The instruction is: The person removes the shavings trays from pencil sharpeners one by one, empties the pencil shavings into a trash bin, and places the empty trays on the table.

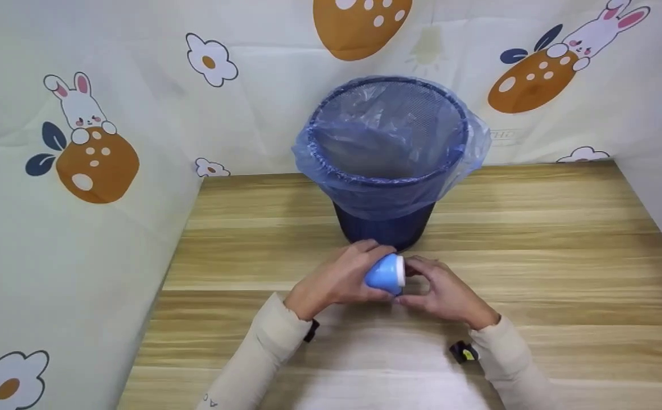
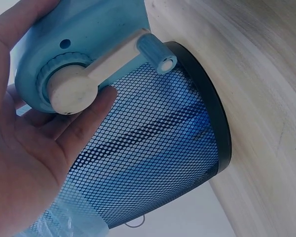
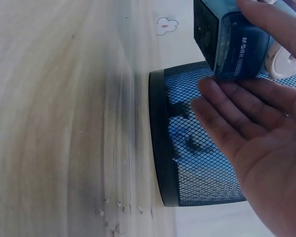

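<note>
Pencil sharpener (image 1: 383, 274) gripped in the left hand (image 1: 346, 273) above the table (image 1: 239, 256), with the right hand (image 1: 441, 290) alongside, fingers extended, contact uncertain. Seemingly at the two-handed steadying step; probably calling for firmer right-hand hold next. Just beyond, lined bin (image 1: 385, 228).

The left hand (image 2: 29, 158) gripped a sharpener (image 2: 108, 29), its pale crank (image 2: 113, 57) exposed; beyond, a bin (image 2: 153, 143) stood near an edge of the bench (image 2: 271, 113).
</note>
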A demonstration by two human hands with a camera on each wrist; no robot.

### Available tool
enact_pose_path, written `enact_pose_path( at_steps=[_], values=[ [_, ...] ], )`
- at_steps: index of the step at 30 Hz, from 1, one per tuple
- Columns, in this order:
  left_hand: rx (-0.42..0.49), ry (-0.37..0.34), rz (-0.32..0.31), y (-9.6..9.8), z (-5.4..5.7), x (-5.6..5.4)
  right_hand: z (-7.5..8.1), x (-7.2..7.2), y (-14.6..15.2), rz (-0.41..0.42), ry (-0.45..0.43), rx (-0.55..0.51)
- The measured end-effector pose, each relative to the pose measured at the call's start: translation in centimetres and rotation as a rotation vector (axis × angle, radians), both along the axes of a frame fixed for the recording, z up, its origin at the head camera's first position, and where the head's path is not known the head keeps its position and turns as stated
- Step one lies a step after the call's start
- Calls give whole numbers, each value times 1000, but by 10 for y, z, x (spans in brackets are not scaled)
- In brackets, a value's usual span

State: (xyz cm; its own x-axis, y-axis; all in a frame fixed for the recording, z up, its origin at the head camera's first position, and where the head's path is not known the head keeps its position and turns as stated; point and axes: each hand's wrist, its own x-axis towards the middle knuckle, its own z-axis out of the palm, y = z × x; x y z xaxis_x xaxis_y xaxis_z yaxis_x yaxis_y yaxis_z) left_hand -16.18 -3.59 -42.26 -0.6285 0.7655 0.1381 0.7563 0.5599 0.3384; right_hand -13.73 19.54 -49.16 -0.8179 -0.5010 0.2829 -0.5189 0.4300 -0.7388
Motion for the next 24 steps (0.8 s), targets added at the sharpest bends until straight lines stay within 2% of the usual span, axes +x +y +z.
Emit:
enact_pose_path(
  at_steps=[7,13,24],
  values=[
    [-20,-19,0,0,1,1,-1,0,1,31,23,1],
    [-28,-42,5,0,1,1,-1,1,2,27,41,25],
    [-18,-49,0,-2,3,2,0,0,3,35,15,19]
  ],
)
